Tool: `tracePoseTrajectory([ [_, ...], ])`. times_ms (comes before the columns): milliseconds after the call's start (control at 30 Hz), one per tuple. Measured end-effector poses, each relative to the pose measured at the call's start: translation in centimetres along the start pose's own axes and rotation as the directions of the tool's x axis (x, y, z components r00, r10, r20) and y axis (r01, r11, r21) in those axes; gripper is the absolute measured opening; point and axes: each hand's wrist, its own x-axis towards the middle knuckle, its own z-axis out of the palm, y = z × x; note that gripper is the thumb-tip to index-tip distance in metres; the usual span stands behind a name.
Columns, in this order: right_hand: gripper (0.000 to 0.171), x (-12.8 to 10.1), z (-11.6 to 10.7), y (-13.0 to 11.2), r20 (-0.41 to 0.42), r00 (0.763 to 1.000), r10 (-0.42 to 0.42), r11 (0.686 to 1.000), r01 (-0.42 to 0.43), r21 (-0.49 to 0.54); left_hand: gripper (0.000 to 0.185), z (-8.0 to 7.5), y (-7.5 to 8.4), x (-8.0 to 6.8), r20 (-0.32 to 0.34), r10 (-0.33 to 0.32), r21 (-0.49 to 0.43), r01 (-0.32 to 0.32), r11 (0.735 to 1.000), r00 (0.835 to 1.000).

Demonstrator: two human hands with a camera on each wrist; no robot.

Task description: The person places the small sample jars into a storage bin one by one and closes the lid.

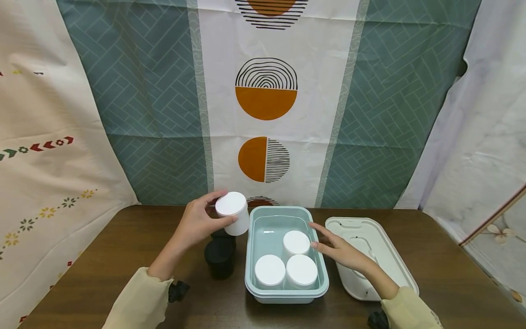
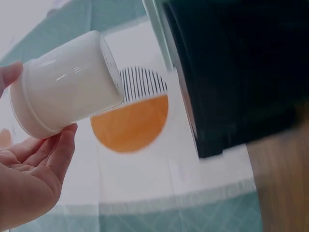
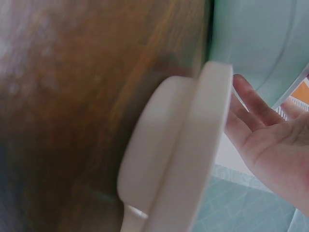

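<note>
Left hand (image 1: pixel 197 224) grips white jar (image 1: pixel 233 213), held upright just left of tub (image 1: pixel 287 292); right hand (image 1: pixel 339 249), fingers straight, rests at tub's right rim.

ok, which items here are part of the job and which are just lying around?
In use: white round lidded jar in left hand; pale teal plastic tub holding three white jars; right hand at its rim.
Idle: black cylindrical jars; white tub lid; brown wooden table.

Glossy smooth white plastic jar (image 1: pixel 233 212), pale-blue plastic tub (image 1: pixel 255 256), matt wood-grain table (image 1: pixel 123 246), printed cloth backdrop (image 1: pixel 164 114).
</note>
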Motion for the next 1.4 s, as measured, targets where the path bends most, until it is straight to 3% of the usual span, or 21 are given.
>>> tracePoseTrajectory([
  [200, 0.06, 0.0, 0.0, 0.0, -0.002, 1.0, 0.002, 1.0, -0.002, 0.001, 0.058, 2.6, 1.1, 0.5, 0.037, 0.064, -0.023, -0.063, 0.998, 0.997],
  [400, 0.06, 0.0, 0.0, 0.0, -0.003, 1.0, 0.002, 1.0, -0.003, -0.003, 0.058, 4.9, 1.8, 0.8, 0.089, 0.056, -0.028, -0.054, 0.998, 0.994],
  [633, 0.061, 0.0, 0.0, 0.0, 0.001, 1.0, 0.001, 1.0, -0.001, -0.008, 0.057, 6.9, 1.4, 0.9, 0.145, 0.057, -0.045, -0.051, 0.998, 0.988],
  [1000, 0.061, 0.0, 0.0, -0.1, -0.012, 1.0, 0.013, 1.0, -0.013, -0.001, 0.059, 8.3, 0.0, 0.3, 0.215, 0.012, -0.007, -0.011, 1.0, 0.976],
  [1233, 0.061, 0.1, 0.0, 0.0, -0.01, 1.0, 0.006, 1.0, -0.006, 0.004, 0.062, 8.7, -0.9, 0.1, 0.284, 0.004, 0.036, -0.014, 0.999, 0.959],
  [1400, 0.06, 0.1, 0.0, 0.0, -0.007, 1.0, 0.009, 1.0, -0.009, -0.003, 0.064, 8.6, -0.8, 0.3, 0.34, 0.015, 0.102, -0.053, 0.993, 0.94],
])
